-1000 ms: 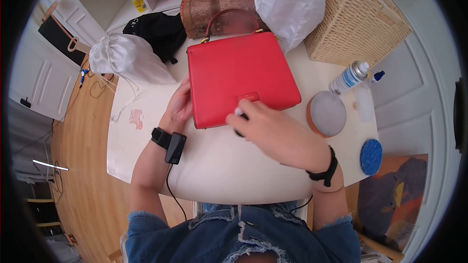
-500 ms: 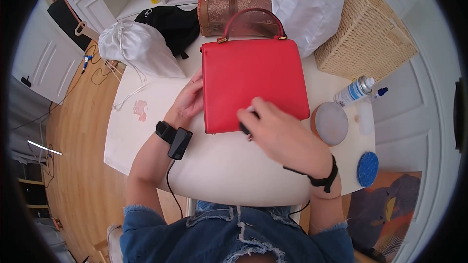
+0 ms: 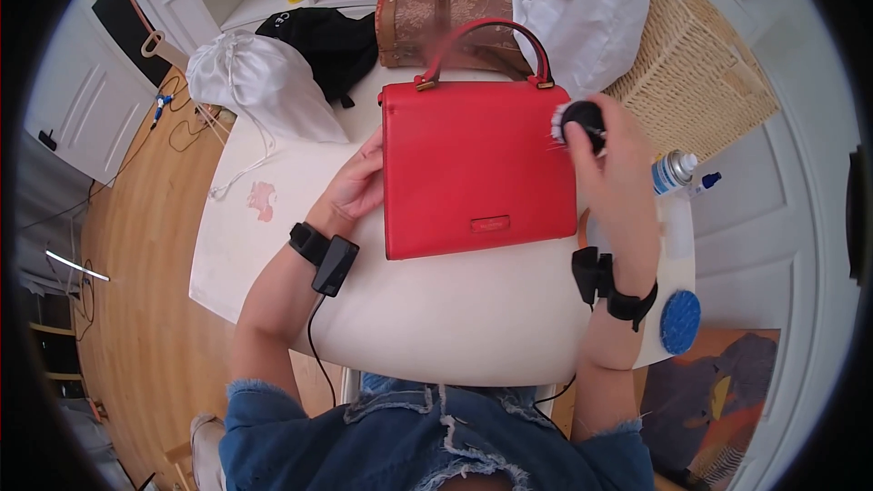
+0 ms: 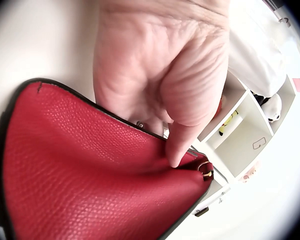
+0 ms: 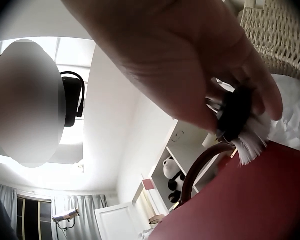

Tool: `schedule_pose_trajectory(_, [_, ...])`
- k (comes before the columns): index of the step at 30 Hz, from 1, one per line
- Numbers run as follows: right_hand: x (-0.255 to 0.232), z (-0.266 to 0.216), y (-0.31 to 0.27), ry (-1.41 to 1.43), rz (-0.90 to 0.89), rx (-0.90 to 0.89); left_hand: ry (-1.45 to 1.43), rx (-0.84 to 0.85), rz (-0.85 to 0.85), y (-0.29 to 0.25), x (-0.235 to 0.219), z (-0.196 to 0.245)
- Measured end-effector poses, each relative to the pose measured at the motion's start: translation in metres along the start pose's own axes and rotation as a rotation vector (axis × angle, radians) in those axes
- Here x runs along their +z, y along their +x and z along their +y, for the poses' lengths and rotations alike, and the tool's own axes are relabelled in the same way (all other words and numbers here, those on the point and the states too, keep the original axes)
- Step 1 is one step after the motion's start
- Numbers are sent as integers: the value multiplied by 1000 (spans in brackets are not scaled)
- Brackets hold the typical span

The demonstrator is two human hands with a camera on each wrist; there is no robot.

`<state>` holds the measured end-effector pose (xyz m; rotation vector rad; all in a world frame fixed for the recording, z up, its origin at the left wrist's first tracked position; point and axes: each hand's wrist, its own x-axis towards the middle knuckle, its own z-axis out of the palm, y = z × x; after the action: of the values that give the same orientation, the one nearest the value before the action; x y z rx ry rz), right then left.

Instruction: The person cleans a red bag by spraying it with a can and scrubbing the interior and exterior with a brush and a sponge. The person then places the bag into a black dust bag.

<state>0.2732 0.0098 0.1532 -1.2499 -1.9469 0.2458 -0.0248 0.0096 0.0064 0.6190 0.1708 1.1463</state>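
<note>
While the left hand (image 3: 357, 182) grips the left side of a red leather top-handle handbag (image 3: 473, 159), the right hand (image 3: 618, 164) is up at the bag's upper right edge with a round black brush with white bristles (image 3: 584, 125). Half a second ago that hand was low on the front; it has swung up and right. Small red leather tab (image 3: 489, 224), covered then, now in plain sight.

Handbag sits on the white table (image 3: 436, 318) in front of the person, front panel facing them, handle at the far end. Left side: thumb pressed into the side panel, other fingers behind the edge, so edge pinched; same spot as before. Right side: thumb and fingers pinch the brush body. Bristles right at the bag's edge; can't tell from here if they press.

Right forearm now hides most of the orange-sided round tub (image 3: 583, 227), fully visible earlier, and part of the white-and-blue spray can (image 3: 671, 173). Blue round scrub pad (image 3: 680, 322) near the table's right edge; white satin drawstring pouch (image 3: 259, 82) left of the handbag.
</note>
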Motion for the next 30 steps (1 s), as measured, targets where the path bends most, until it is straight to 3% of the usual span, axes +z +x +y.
schedule_pose_trajectory(6, [40,-45,-20,102,-240,-390,53,-4,1,-1,6,0])
schedule_pose_trajectory(8, [42,-49,-24,158,-301,-437,58,3,-5,-2,4,0])
schedule_pose_trajectory(10, [34,-50,-23,135,-320,-353,144,-19,-37,-4,-5,0])
schedule_pose_trajectory(11, [30,-43,-17,96,-189,-347,141,-14,-35,-4,-9,-1])
schedule_pose_trajectory(13, [20,-28,-6,74,5,-179,139,-49,-96,-5,-14,-1])
schedule_pose_trajectory(15, [10,-23,-1,158,68,66,144,-53,-82,-5,-10,1])
schedule_pose_trajectory(18, [12,-28,-1,182,63,64,126,-59,-94,-3,-4,0])
schedule_pose_trajectory(19, [19,-30,-2,38,80,-105,104,-59,-117,-3,-2,0])
schedule_pose_trajectory(22, [38,-57,-6,78,11,-197,119,-55,-110,-2,-2,-1])
schedule_pose_trajectory(25, [65,-76,-5,-61,21,-456,131,-36,-88,-2,2,-2])
schedule_pose_trajectory(30, [80,-99,-24,58,-160,-583,-40,-139,13,-11,4,2])
